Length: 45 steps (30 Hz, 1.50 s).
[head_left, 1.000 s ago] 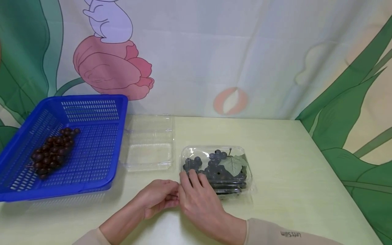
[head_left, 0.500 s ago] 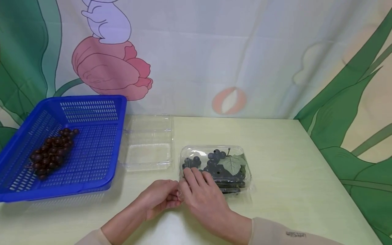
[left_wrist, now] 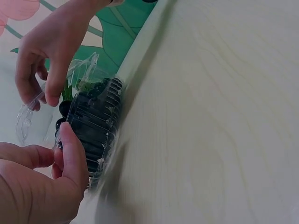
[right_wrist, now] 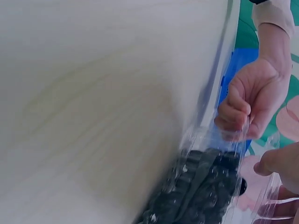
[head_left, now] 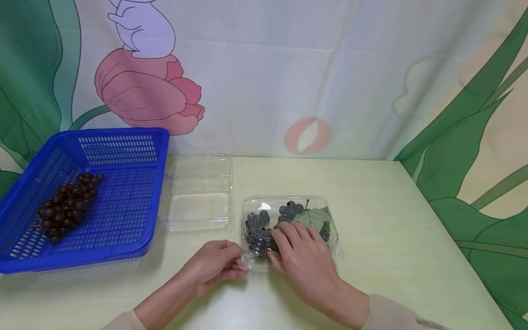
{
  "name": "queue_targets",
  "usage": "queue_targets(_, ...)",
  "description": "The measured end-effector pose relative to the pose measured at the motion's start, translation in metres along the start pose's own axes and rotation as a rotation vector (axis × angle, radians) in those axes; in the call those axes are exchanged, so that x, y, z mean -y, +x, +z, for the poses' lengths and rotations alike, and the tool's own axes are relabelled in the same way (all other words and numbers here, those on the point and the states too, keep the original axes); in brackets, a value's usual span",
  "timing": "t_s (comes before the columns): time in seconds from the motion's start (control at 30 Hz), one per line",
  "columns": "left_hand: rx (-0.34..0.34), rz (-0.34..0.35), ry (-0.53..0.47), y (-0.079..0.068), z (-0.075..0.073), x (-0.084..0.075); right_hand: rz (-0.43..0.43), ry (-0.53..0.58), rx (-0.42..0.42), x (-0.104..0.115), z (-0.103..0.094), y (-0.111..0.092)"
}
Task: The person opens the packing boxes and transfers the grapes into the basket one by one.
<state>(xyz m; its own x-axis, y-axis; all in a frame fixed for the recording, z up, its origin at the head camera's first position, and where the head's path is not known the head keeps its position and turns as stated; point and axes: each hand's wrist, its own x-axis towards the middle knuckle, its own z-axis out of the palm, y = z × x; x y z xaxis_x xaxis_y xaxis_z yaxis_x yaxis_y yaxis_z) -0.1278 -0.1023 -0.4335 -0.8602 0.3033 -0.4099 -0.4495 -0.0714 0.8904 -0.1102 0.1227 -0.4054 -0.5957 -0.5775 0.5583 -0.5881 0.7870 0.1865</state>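
A clear plastic clamshell box (head_left: 284, 200) filled with dark grapes (head_left: 255, 221) stands on the table, a green leaf (head_left: 317, 216) lying on top of the fruit. At its near left corner my left hand (head_left: 214, 262) pinches the clear rim between thumb and fingers. My right hand (head_left: 307, 263) lies over the front of the box and grips the lid (left_wrist: 24, 122), thumb on the near side and fingers across the top. In the left wrist view, the lid's front edge stands apart from the base (left_wrist: 93, 128). The right hand hides part of the grapes.
At the left stands a blue plastic basket (head_left: 158, 197) with a bunch of reddish-brown grapes (head_left: 68, 206) in it. Beside it, an open clear clamshell box (head_left: 200, 208) lies on the pale table (head_left: 371, 220). A printed curtain (head_left: 255, 82) hangs behind the table.
My right hand has moved right along the box's front, from the left corner to the middle. My left hand stays at the corner, where clear plastic now shows in its fingers.
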Motion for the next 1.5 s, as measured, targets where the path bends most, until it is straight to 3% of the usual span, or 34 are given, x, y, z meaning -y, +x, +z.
queue_targets(0.47, -0.048, -0.001, 0.007, -0.003, 0.005, -0.002, 0.035, 0.003, -0.024, -0.02, 0.004, -0.022)
queue_targets(0.7, -0.048, -0.001, 0.024, -0.004, 0.006, -0.001, -0.026, -0.019, -0.011, -0.026, 0.0, -0.029)
queue_targets(0.9, -0.029, 0.015, 0.017, -0.004, 0.005, -0.004, -0.028, -0.019, -0.012, -0.035, -0.003, -0.034)
queue_targets(1.23, -0.036, 0.012, 0.042, -0.005, 0.005, -0.005, 0.066, -0.07, 0.1, -0.042, -0.009, -0.045)
queue_targets(1.5, -0.025, 0.008, 0.02, -0.004, 0.004, -0.005, 0.08, -0.068, 0.142, -0.044, -0.013, -0.046)
